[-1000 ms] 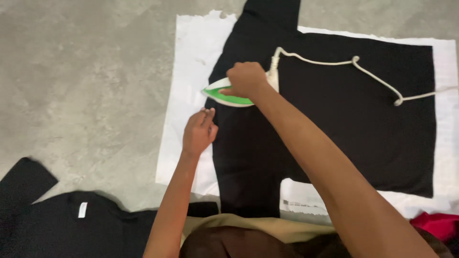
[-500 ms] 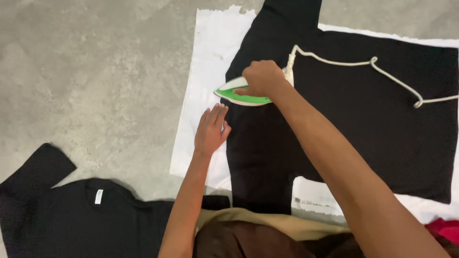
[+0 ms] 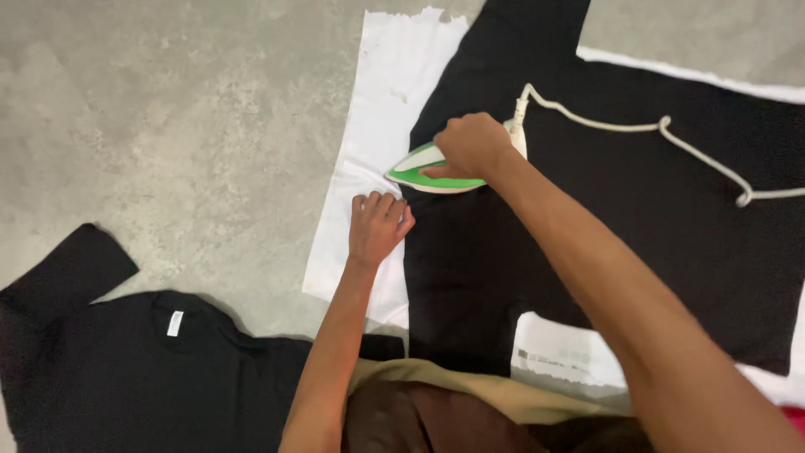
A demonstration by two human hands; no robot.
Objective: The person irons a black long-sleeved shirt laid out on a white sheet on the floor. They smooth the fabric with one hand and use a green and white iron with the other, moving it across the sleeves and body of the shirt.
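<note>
Iron at black garment's left edge.

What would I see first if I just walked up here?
The green and white iron, gripped by the right hand on a black garment spread over a white cloth on the floor. The left hand presses flat beside it, and a white cord snakes off to the right.

Single head view, steeply downward, close over floor
</note>
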